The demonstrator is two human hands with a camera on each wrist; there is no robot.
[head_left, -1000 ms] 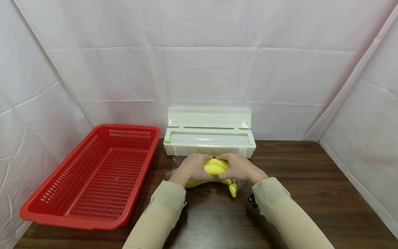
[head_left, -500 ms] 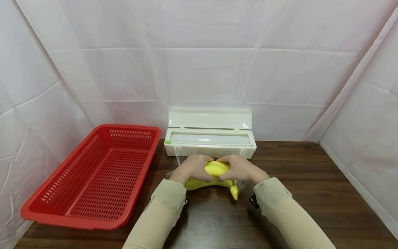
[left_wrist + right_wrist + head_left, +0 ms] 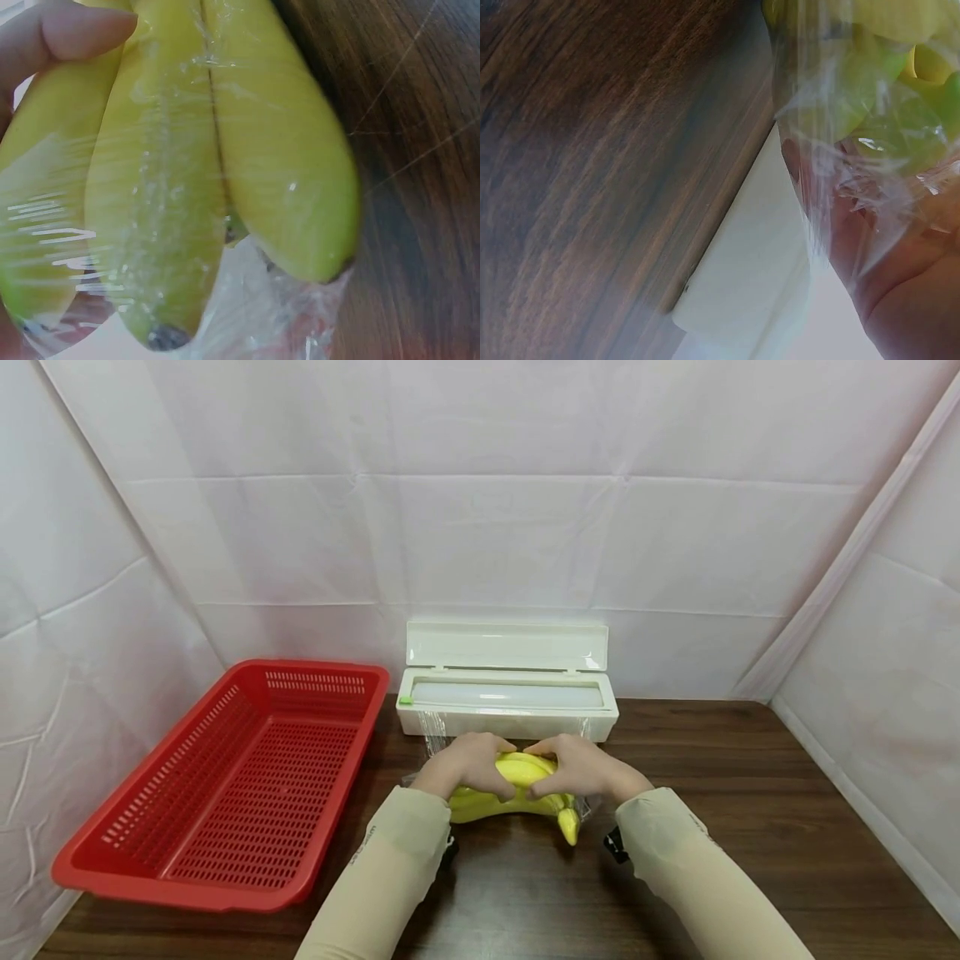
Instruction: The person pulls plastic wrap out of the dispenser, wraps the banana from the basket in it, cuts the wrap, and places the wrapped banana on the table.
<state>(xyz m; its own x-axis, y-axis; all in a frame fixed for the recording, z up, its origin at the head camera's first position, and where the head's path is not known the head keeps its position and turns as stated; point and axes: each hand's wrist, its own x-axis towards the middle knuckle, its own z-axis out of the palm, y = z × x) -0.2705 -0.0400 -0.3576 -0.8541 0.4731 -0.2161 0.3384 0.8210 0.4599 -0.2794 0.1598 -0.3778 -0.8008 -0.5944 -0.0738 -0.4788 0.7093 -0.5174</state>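
Observation:
A bunch of yellow bananas (image 3: 523,768) is held between both hands, in front of the white cling film dispenser (image 3: 510,723). My left hand (image 3: 471,766) grips its left part and my right hand (image 3: 576,768) its stem side, thumbs toward me. Clear cling film (image 3: 432,731) stretches from the dispenser's front down to the bunch. Film lies tight over the bananas (image 3: 157,165) in the left wrist view, with a fingertip pressing on them. Crumpled film (image 3: 889,165) covers the stem end beside my palm (image 3: 922,292) in the right wrist view. Most fingers are hidden behind the bunch.
The dispenser's lid (image 3: 507,646) stands raised, with the film roll (image 3: 507,694) visible inside. A red plastic basket (image 3: 300,868) sits on the left of the dark wooden table (image 3: 720,810). White cloth walls (image 3: 495,543) enclose the back and sides.
Both hands have shifted slightly toward me with the bananas, turning the bunch so more of its lower fruit shows. The film at the dispenser's left has become more bunched and creased.

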